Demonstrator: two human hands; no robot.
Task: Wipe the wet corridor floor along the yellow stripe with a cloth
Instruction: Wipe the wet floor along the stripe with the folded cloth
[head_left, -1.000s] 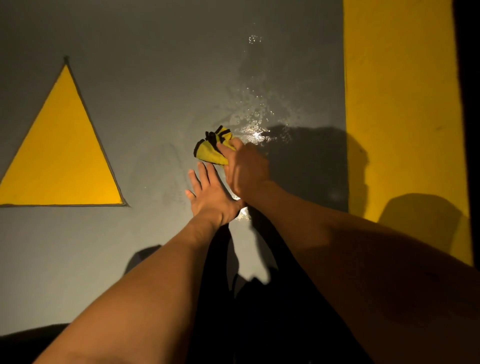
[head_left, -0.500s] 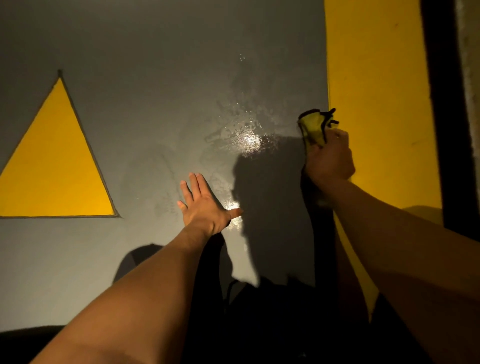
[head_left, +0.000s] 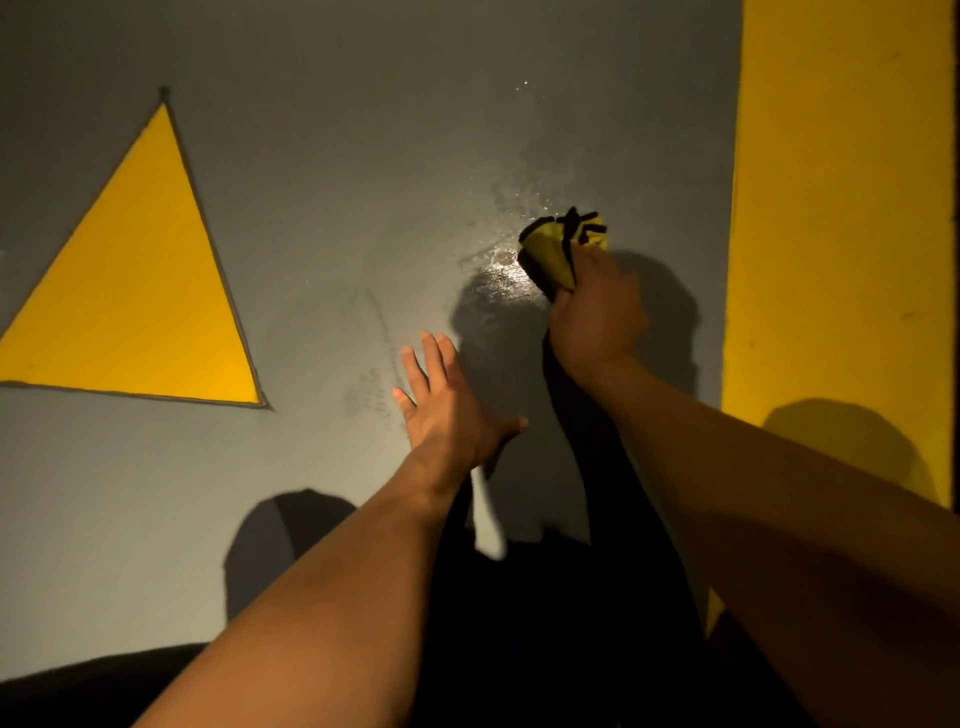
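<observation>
Cloth (head_left: 558, 249), bunched in the gripping right hand (head_left: 592, 317), meets the wet patch (head_left: 498, 260) at nine o'clock; the left hand (head_left: 447, 405) lies flat, fingers spread.

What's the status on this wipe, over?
Right hand grips bunched yellow cloth on wet patch. Left hand flat on grey floor. Nothing in the way.

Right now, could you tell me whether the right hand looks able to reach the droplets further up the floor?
Probably yes: the right hand grips the cloth just below the droplets, with only bare floor between.
</observation>
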